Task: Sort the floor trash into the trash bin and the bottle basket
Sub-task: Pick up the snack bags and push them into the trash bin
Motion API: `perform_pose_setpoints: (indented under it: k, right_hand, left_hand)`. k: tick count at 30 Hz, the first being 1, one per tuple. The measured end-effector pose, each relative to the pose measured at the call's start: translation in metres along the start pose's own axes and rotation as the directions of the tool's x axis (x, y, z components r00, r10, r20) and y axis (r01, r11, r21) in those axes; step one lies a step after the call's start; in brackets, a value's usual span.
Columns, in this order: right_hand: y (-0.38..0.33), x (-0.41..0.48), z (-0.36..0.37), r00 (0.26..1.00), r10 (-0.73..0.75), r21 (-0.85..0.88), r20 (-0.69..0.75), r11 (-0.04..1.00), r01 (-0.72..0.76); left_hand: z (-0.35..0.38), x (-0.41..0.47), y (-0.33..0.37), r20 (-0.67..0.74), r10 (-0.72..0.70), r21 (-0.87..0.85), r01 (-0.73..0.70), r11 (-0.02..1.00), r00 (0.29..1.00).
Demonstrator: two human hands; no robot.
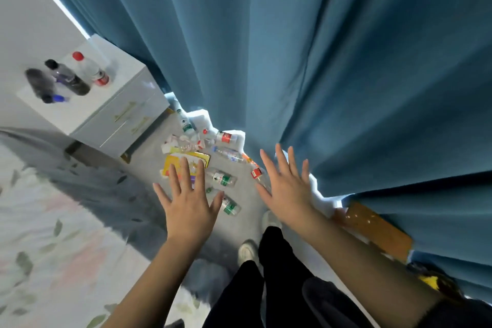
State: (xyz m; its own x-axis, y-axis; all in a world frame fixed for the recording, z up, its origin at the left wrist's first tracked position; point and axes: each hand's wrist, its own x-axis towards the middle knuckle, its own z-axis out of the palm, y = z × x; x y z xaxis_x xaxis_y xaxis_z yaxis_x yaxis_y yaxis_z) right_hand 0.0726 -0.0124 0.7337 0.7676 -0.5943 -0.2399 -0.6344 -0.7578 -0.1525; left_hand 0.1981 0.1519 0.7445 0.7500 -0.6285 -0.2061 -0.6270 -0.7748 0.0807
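Floor trash lies on the grey floor between the bed and the curtain. A yellow packet [174, 164] sits beside crumpled white wrappers [183, 141]. Several clear plastic bottles lie around them: a green-labelled one [223, 178], another green-labelled one [230, 206] nearer me, a red-labelled one [226, 137] and a blue-labelled one [230, 154]. My left hand [189, 202] hovers with fingers spread above the yellow packet and holds nothing. My right hand [287, 184] is also spread and empty, near a red-labelled bottle [257, 173] by the curtain. No bin or basket shows.
A blue curtain [319, 61] hangs along the right. A white nightstand [106, 104] at the left carries several bottles [80, 74]. The bed with a floral cover [53, 221] fills the lower left. A brown cardboard piece [378, 226] lies by the curtain. My legs and shoes [247, 250] are below.
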Motion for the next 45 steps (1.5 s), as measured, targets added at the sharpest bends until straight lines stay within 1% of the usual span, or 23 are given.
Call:
perform_pose_setpoints:
  k: [2,3,4,6,7,8,10,12,14,16,19,21,25,29,31,34,36,38,39,42,45]
  right_hand:
    - [-0.003,0.016,0.007,0.998,-0.029,0.007,0.049,1.0,0.029]
    - [-0.002,0.026,0.012,0.996,-0.051,-0.024,0.067,0.998,0.052]
    - [0.0,0.036,0.017,0.995,-0.074,-0.037,0.073,0.996,0.077]
    - [0.003,0.038,0.016,0.992,-0.068,-0.014,0.105,0.997,0.069]
    - [-0.003,0.086,0.031,0.974,-0.146,-0.011,0.175,0.989,0.151]
    - [-0.007,0.124,0.045,0.952,-0.189,-0.017,0.239,0.98,0.199]
    - [-0.003,0.127,0.05,0.947,-0.172,-0.034,0.272,0.982,0.188]
    - [-0.002,0.145,0.064,0.914,-0.223,-0.072,0.339,0.962,0.262]
    - [-0.002,0.184,0.098,0.876,-0.228,-0.11,0.424,0.948,0.299]
    - [0.002,0.225,0.132,0.833,-0.209,-0.177,0.513,0.923,0.341]
    - [0.004,0.269,0.189,0.789,-0.177,-0.233,0.588,0.897,0.375]
    - [0.007,0.294,0.229,0.769,-0.14,-0.255,0.623,0.894,0.369]
    - [0.008,0.329,0.315,0.762,-0.07,-0.236,0.644,0.929,0.285]
    - [0.021,0.358,0.404,0.744,-0.024,-0.239,0.667,0.94,0.244]
    - [0.031,0.374,0.447,0.744,-0.005,-0.252,0.668,0.939,0.233]
    - [0.054,0.407,0.505,0.784,0.025,-0.271,0.62,0.945,0.184]
    - [0.075,0.428,0.534,0.817,0.052,-0.31,0.575,0.937,0.158]
    - [0.099,0.444,0.557,0.869,0.063,-0.358,0.491,0.924,0.136]
    - [0.109,0.451,0.567,0.88,0.073,-0.373,0.468,0.92,0.122]
    - [0.131,0.469,0.588,0.899,0.089,-0.397,0.429,0.912,0.099]
    - [0.141,0.48,0.603,0.89,0.105,-0.372,0.443,0.925,0.076]
  left_hand:
    - [0.006,0.01,-0.009,0.037,-0.061,-0.002,0.061,0.998,0.997]
    - [0.013,0.015,-0.015,0.051,-0.089,-0.004,0.089,0.996,0.995]
    - [0.018,0.022,-0.018,0.063,-0.103,0.001,0.103,0.995,0.993]
    - [0.017,0.027,-0.014,0.094,-0.102,0.029,0.1,0.995,0.99]
    - [0.037,0.061,-0.024,0.141,-0.184,-0.007,0.187,0.982,0.973]
    - [0.052,0.089,-0.029,0.187,-0.27,-0.019,0.278,0.96,0.944]
    - [0.051,0.089,-0.024,0.183,-0.247,-0.017,0.255,0.967,0.951]
    - [0.061,0.101,-0.029,0.215,-0.243,-0.008,0.25,0.968,0.946]
    - [0.093,0.133,-0.038,0.249,-0.276,-0.009,0.287,0.958,0.928]
    - [0.123,0.165,-0.045,0.312,-0.265,0.013,0.275,0.961,0.912]
    - [0.179,0.205,-0.061,0.348,-0.244,0.026,0.251,0.968,0.905]
    - [0.217,0.23,-0.072,0.369,-0.226,0.043,0.227,0.973,0.901]
    - [0.3,0.274,-0.098,0.367,-0.194,0.059,0.186,0.981,0.91]
    - [0.39,0.304,-0.122,0.355,-0.135,0.1,0.106,0.989,0.925]
    - [0.434,0.32,-0.133,0.334,-0.143,0.102,0.115,0.988,0.932]
    - [0.501,0.349,-0.149,0.275,-0.198,0.115,0.172,0.978,0.941]
    - [0.539,0.365,-0.152,0.269,-0.195,0.144,0.161,0.976,0.943]
    - [0.572,0.378,-0.154,0.237,-0.181,0.152,0.147,0.977,0.955]
    - [0.584,0.384,-0.154,0.221,-0.171,0.153,0.139,0.978,0.96]
    - [0.612,0.397,-0.153,0.185,-0.149,0.154,0.121,0.981,0.971]
    - [0.628,0.401,-0.15,0.164,-0.149,0.148,0.125,0.981,0.975]
